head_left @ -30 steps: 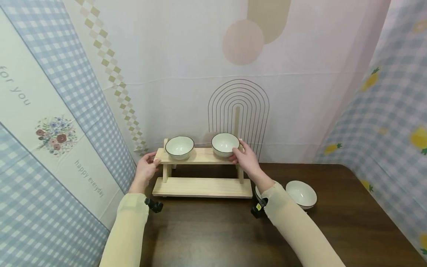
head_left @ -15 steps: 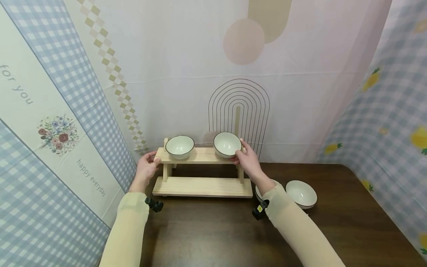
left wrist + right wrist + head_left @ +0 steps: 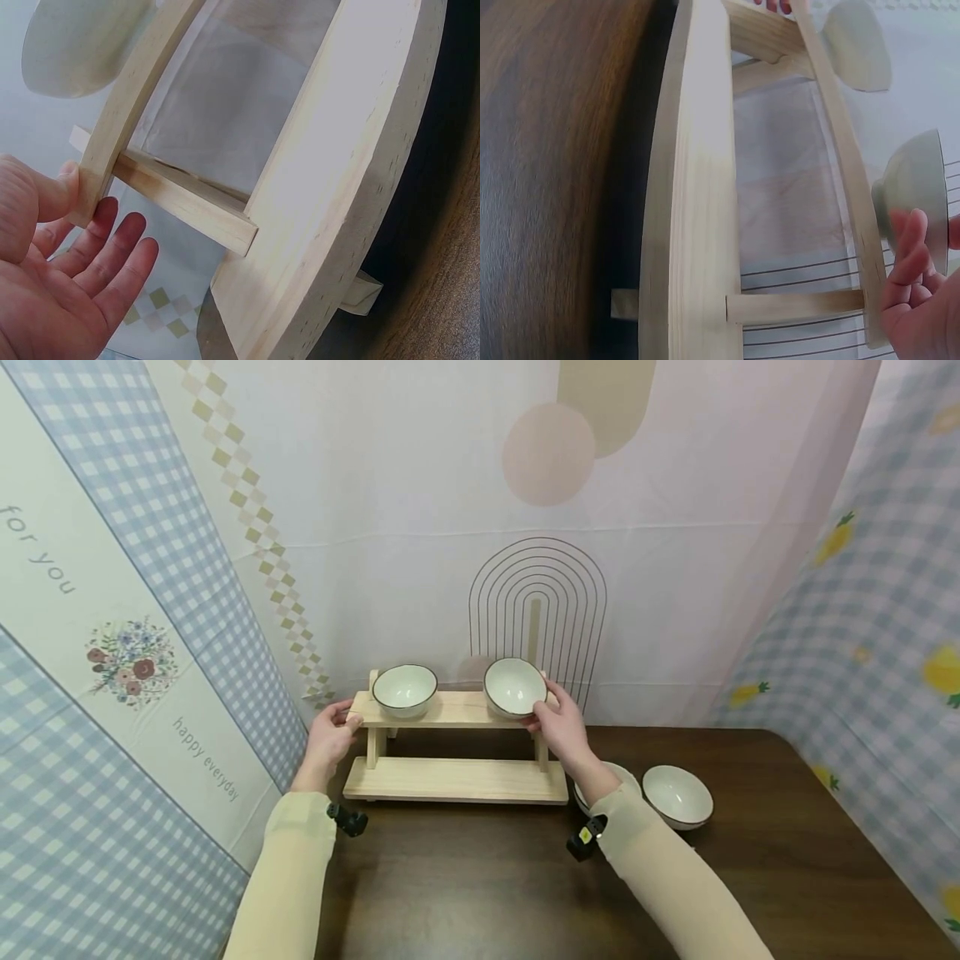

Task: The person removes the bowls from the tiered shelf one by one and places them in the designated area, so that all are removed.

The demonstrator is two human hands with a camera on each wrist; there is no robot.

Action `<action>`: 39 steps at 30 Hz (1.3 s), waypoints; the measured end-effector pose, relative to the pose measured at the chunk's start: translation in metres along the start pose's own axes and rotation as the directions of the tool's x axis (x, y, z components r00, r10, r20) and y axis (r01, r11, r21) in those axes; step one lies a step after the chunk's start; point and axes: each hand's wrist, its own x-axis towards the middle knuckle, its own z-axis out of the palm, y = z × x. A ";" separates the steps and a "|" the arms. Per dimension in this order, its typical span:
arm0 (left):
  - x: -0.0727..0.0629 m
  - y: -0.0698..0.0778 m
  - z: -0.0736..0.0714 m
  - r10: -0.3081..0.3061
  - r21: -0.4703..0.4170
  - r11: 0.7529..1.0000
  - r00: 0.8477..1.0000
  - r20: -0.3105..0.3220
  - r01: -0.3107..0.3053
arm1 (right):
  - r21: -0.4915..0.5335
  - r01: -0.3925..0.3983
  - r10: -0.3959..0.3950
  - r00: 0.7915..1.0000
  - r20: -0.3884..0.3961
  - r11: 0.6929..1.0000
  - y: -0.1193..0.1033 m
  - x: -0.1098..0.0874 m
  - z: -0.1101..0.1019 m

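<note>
A two-tier wooden display stand (image 3: 454,779) stands on the table by the back cloth. My left hand (image 3: 330,742) pinches the left end of its upper board (image 3: 135,97), thumb on top and fingers below. On that board's left part sits a white dark-rimmed bowl (image 3: 405,688). Toward the right end, my right hand (image 3: 561,724) holds a matching bowl (image 3: 514,687) by its right side, thumb at the rim. This bowl (image 3: 915,187) leans slightly toward me in the head view; whether its foot fully touches the board I cannot tell.
Two more white bowls are on the dark wooden table (image 3: 465,885) right of the stand: one bowl (image 3: 677,796) is in plain sight, the other bowl (image 3: 622,774) partly behind my right forearm. A patterned cloth (image 3: 375,568) hangs behind, with checked cloths at both sides.
My right hand has shifted the right bowl a little to the right along the upper board. The left hand and the left bowl stay where they were.
</note>
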 end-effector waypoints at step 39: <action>0.001 -0.002 0.010 0.017 0.000 1.000 0.998 -0.065 -0.017 | -0.119 -0.014 0.012 1.000 -0.018 0.993 0.040 -0.070 -0.120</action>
